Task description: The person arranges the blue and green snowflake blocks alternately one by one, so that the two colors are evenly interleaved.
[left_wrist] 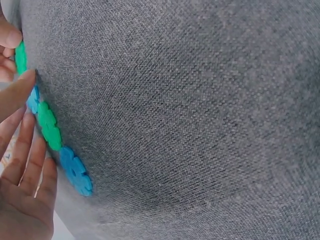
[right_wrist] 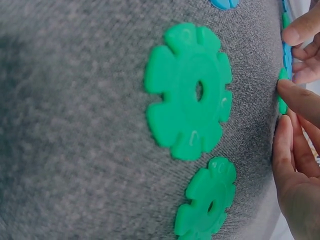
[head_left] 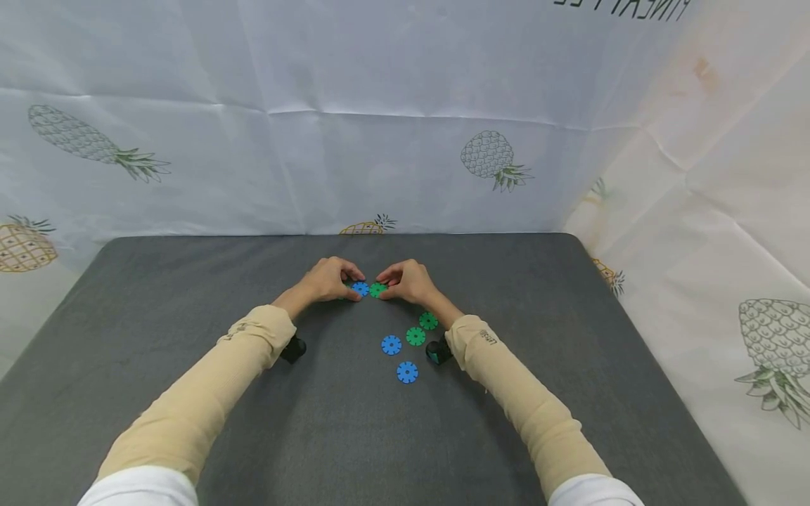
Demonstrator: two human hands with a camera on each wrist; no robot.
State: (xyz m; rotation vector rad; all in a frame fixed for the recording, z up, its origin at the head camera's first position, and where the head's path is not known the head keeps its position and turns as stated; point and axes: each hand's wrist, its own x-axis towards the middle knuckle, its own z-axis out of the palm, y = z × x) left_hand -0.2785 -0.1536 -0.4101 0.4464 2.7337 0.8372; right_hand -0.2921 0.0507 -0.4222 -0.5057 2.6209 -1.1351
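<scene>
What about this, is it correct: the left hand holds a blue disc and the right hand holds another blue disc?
Not quite: the right hand holds a green disc, not a blue one, as the head view shows. The left hand does hold a blue disc.

On the white cloth [head_left: 380, 63], above the far right corner of the grey table [head_left: 538, 281], stands a dark lettering [head_left: 623, 9], turned around and partly cut off; it seems to be PINEAPPLE. Small prints [head_left: 488, 337] on the left sleeve [head_left: 190, 393] and the right sleeve [head_left: 525, 400] cannot be read.
</scene>
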